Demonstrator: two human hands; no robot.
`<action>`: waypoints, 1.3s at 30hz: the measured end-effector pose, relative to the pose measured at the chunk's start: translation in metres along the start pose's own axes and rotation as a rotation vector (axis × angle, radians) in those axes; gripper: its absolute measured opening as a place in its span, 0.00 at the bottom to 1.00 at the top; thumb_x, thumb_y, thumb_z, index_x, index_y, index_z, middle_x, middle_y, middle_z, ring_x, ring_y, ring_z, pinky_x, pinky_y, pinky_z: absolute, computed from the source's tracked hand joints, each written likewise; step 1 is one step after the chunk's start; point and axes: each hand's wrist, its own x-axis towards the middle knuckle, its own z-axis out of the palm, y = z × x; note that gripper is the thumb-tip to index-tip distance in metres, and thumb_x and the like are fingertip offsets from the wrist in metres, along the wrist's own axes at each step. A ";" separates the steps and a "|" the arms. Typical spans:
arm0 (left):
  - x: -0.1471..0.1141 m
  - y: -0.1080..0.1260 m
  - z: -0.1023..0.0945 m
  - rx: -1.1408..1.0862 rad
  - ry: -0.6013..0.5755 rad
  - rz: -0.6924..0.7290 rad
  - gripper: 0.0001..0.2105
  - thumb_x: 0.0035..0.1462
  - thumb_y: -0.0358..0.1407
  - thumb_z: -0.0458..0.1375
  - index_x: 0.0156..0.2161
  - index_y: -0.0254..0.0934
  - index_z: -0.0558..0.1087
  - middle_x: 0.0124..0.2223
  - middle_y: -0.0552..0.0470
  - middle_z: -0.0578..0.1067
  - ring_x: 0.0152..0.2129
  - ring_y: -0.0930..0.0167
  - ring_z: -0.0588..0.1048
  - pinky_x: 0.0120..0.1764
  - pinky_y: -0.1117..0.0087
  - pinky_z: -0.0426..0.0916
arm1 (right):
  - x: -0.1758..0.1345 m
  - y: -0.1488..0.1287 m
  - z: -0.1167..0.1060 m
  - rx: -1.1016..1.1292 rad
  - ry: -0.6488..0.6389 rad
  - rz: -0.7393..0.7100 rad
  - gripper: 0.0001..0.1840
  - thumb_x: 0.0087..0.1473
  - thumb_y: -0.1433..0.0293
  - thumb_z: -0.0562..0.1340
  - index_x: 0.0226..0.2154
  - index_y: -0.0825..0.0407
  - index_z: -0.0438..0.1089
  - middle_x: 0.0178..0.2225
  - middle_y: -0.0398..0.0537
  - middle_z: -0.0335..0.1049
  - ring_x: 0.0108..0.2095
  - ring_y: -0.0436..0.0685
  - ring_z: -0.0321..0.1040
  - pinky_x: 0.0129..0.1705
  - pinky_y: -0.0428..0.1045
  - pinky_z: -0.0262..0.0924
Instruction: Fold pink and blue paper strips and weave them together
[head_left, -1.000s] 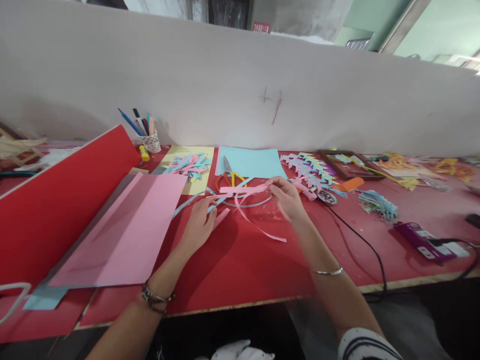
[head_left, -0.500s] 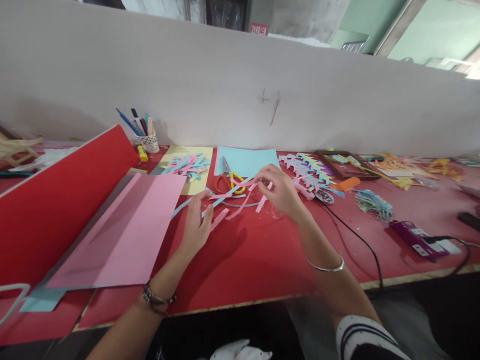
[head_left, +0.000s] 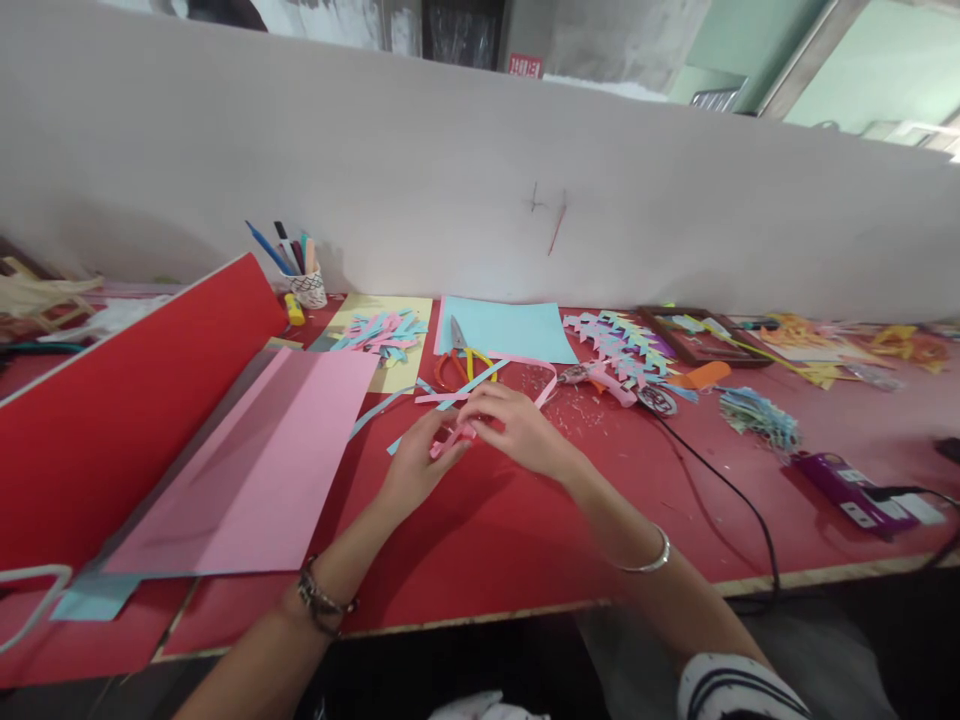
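My left hand and my right hand meet above the red table, fingers closed on a pink paper strip that looks bent or folded between them. Part of the strip is hidden by my fingers. Just beyond, loose light-blue paper strips and another pink strip lie on the table. Scissors with red and yellow handles rest at the edge of a light-blue sheet. A pink glue gun lies to the right of my right hand.
Left of my hands are pink sheets and a propped red board. At the back stand a pen cup and a pile of cut strips. To the right are folded paper chains, a black cable and a purple power strip.
My hands have come together and lower, my right hand moving left and down. The long strip that stretched between them is now gathered close in the fingers.
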 end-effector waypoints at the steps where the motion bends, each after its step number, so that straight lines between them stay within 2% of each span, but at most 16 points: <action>1: 0.000 0.001 -0.001 -0.006 -0.015 -0.016 0.06 0.50 0.37 0.51 0.31 0.37 0.67 0.27 0.55 0.70 0.24 0.75 0.67 0.28 0.74 0.62 | 0.000 0.001 0.001 0.022 0.006 0.015 0.09 0.50 0.79 0.53 0.28 0.54 0.67 0.29 0.45 0.62 0.32 0.48 0.60 0.36 0.45 0.57; 4: 0.001 0.005 -0.003 -0.043 -0.056 -0.079 0.09 0.51 0.38 0.49 0.25 0.36 0.66 0.22 0.56 0.67 0.20 0.75 0.65 0.26 0.75 0.60 | -0.002 0.004 0.003 0.093 0.038 0.060 0.09 0.49 0.79 0.53 0.27 0.54 0.68 0.29 0.44 0.62 0.31 0.48 0.61 0.35 0.45 0.57; 7: 0.001 0.007 -0.003 -0.118 -0.071 -0.090 0.12 0.53 0.40 0.45 0.23 0.36 0.64 0.22 0.56 0.66 0.21 0.75 0.65 0.27 0.74 0.61 | -0.004 0.004 0.004 0.160 0.070 0.073 0.10 0.46 0.80 0.53 0.26 0.54 0.68 0.30 0.44 0.62 0.31 0.47 0.61 0.34 0.45 0.57; 12: 0.001 0.005 0.000 -0.179 -0.132 -0.040 0.12 0.52 0.40 0.45 0.27 0.36 0.67 0.27 0.53 0.68 0.27 0.72 0.67 0.32 0.72 0.63 | -0.004 0.004 0.007 0.214 0.066 0.059 0.09 0.46 0.80 0.53 0.26 0.54 0.67 0.27 0.43 0.63 0.29 0.47 0.60 0.33 0.44 0.56; 16: 0.000 0.004 0.001 -0.145 -0.233 -0.106 0.13 0.52 0.40 0.45 0.25 0.35 0.67 0.25 0.53 0.69 0.24 0.72 0.67 0.29 0.72 0.63 | -0.002 0.006 0.009 0.223 0.053 0.089 0.11 0.47 0.80 0.52 0.27 0.54 0.67 0.27 0.43 0.64 0.29 0.47 0.60 0.33 0.44 0.56; 19: -0.002 0.002 0.001 -0.049 -0.254 -0.114 0.13 0.52 0.38 0.45 0.30 0.35 0.69 0.27 0.53 0.70 0.24 0.73 0.67 0.28 0.73 0.63 | 0.001 0.007 0.011 0.229 0.046 0.092 0.11 0.47 0.80 0.51 0.26 0.54 0.67 0.27 0.42 0.63 0.28 0.47 0.61 0.32 0.44 0.56; 21: -0.004 0.002 0.001 0.061 -0.327 -0.026 0.12 0.52 0.38 0.47 0.36 0.35 0.70 0.33 0.50 0.71 0.28 0.72 0.68 0.31 0.71 0.64 | 0.001 0.008 0.011 0.212 0.061 0.110 0.11 0.47 0.80 0.51 0.25 0.53 0.66 0.27 0.42 0.64 0.29 0.47 0.61 0.33 0.44 0.56; 23: -0.006 0.002 0.002 0.180 -0.453 0.121 0.13 0.52 0.38 0.50 0.41 0.37 0.70 0.39 0.48 0.70 0.34 0.69 0.69 0.38 0.68 0.64 | -0.002 0.010 0.008 0.197 0.091 0.140 0.11 0.47 0.79 0.51 0.25 0.53 0.66 0.27 0.43 0.66 0.30 0.48 0.62 0.33 0.44 0.56; 26: -0.009 0.004 0.005 0.298 -0.578 0.280 0.17 0.50 0.41 0.54 0.46 0.41 0.68 0.45 0.47 0.68 0.42 0.66 0.66 0.46 0.63 0.61 | -0.012 0.014 0.001 0.182 0.124 0.221 0.11 0.47 0.79 0.50 0.25 0.53 0.65 0.28 0.43 0.67 0.30 0.47 0.63 0.32 0.44 0.56; 28: -0.009 0.005 0.007 0.351 -0.600 0.300 0.19 0.49 0.42 0.56 0.47 0.41 0.67 0.47 0.47 0.67 0.45 0.64 0.65 0.48 0.60 0.58 | -0.022 0.014 -0.005 0.154 0.063 0.285 0.10 0.47 0.78 0.50 0.26 0.54 0.65 0.29 0.44 0.68 0.29 0.48 0.63 0.32 0.44 0.56; 31: -0.008 0.004 0.011 0.395 -0.633 0.280 0.12 0.49 0.37 0.57 0.41 0.39 0.71 0.44 0.48 0.70 0.41 0.66 0.67 0.45 0.64 0.61 | -0.038 0.009 -0.014 0.055 -0.196 0.330 0.08 0.48 0.74 0.53 0.30 0.55 0.67 0.31 0.46 0.69 0.30 0.49 0.63 0.33 0.45 0.56; 32: -0.007 0.003 0.012 0.399 -0.638 0.270 0.09 0.50 0.34 0.56 0.38 0.38 0.72 0.41 0.49 0.71 0.38 0.68 0.68 0.42 0.67 0.63 | -0.043 0.006 -0.017 0.005 -0.282 0.334 0.08 0.49 0.73 0.53 0.31 0.55 0.67 0.31 0.47 0.69 0.30 0.50 0.63 0.34 0.46 0.56; 34: -0.006 0.001 0.013 0.386 -0.614 0.259 0.05 0.51 0.30 0.54 0.33 0.37 0.73 0.35 0.50 0.72 0.32 0.71 0.69 0.36 0.71 0.64 | -0.051 0.002 -0.021 -0.078 -0.346 0.357 0.09 0.50 0.72 0.53 0.33 0.55 0.68 0.32 0.49 0.70 0.31 0.51 0.63 0.35 0.47 0.56; 36: -0.005 0.000 0.013 0.334 -0.543 0.263 0.06 0.51 0.28 0.53 0.31 0.36 0.72 0.31 0.52 0.72 0.29 0.73 0.69 0.34 0.73 0.63 | -0.055 0.000 -0.023 -0.117 -0.317 0.403 0.10 0.50 0.73 0.53 0.35 0.55 0.67 0.34 0.50 0.70 0.33 0.52 0.64 0.36 0.47 0.56; 39: -0.005 0.000 0.010 0.188 -0.375 0.211 0.05 0.51 0.29 0.52 0.30 0.36 0.71 0.28 0.54 0.72 0.27 0.74 0.68 0.31 0.74 0.63 | -0.052 0.006 -0.022 -0.118 -0.239 0.456 0.10 0.49 0.74 0.53 0.36 0.56 0.66 0.37 0.51 0.69 0.35 0.53 0.64 0.39 0.49 0.56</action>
